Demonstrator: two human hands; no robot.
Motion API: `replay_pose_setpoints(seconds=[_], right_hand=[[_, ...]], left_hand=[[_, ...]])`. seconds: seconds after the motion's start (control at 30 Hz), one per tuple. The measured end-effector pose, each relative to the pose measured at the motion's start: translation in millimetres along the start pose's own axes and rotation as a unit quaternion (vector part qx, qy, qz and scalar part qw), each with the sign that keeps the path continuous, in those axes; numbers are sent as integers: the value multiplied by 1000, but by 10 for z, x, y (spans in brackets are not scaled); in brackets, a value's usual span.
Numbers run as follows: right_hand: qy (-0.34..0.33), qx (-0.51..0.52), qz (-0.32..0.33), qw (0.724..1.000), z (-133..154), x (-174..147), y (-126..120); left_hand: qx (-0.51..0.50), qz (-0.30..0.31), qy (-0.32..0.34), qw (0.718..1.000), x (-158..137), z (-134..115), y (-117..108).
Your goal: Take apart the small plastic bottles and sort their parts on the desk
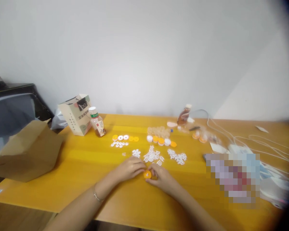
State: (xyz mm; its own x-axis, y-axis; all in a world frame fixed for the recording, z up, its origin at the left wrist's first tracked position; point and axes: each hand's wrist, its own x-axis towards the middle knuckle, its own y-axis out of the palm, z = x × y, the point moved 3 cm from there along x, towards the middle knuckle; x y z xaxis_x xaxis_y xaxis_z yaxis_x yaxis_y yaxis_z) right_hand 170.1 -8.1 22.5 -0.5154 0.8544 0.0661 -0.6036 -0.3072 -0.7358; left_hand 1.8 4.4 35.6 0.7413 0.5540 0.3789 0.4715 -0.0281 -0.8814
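Between my two hands is a small orange round disc (147,175) with a pale spot at its centre, low over the table. My right hand (160,177) is closed around its right side, with thumb below and fingers above. My left hand (130,168) has its fingers bent together at the disc's left edge; its thumb is hidden. Just beyond lie loose white openwork pieces (151,155), a small pile of white pieces (136,153) and more white openwork pieces (177,156). Farther back, orange and white round pieces (161,141) stand in a row.
At the left are a brown paper bag (31,150), a printed carton bag (75,115) and a capped bottle (97,123). Small white discs (119,144) lie below another orange-and-white row (126,137). A dark drink bottle (183,116) stands at the back; white cables (223,130) run right.
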Motion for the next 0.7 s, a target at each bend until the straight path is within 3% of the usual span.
replay_pose_setpoints(seconds=[0.27, 0.7], right_hand=[[-19, 3, 3, 1000, -30, 49, 34], [-31, 41, -9, 999, -66, 54, 31]], left_hand=[[129, 62, 101, 984, 34, -173, 95], [243, 9, 233, 942, 12, -191, 77]])
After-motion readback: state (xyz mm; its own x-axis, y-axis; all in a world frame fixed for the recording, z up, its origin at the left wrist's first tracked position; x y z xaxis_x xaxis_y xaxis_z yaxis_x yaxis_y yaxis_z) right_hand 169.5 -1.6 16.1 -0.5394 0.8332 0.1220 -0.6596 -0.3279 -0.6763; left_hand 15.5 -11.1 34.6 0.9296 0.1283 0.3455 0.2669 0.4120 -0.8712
